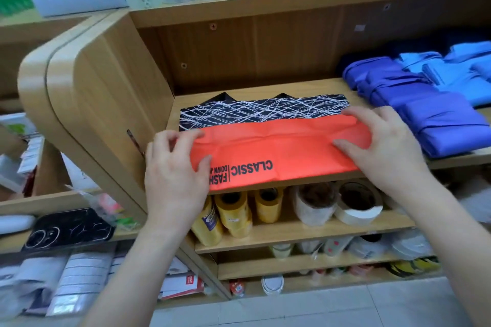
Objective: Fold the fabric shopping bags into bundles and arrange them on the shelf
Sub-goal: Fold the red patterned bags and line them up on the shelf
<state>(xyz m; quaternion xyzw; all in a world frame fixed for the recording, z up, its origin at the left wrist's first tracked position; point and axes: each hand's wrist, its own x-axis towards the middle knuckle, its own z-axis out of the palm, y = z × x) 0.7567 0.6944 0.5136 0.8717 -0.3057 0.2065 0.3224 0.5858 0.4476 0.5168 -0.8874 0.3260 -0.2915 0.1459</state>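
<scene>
An orange fabric bag (276,148) with black "CLASSIC" lettering lies folded across the front of the wooden shelf (265,86). Behind it, partly under it, lies a black bag with white scribbled lines (263,108). My left hand (175,175) pinches the orange bag's left end between thumb and fingers. At the right end, my right hand (382,146) grips the fabric, fingers over the top fold and thumb on its face. The orange bag's front edge hangs slightly over the shelf lip.
Folded blue and purple bag bundles (425,103) are stacked on the same shelf to the right. Yellow and white tape rolls (313,204) fill the shelf below. A rounded wooden end panel (101,103) stands to the left, with a phone case (69,228) on a lower ledge.
</scene>
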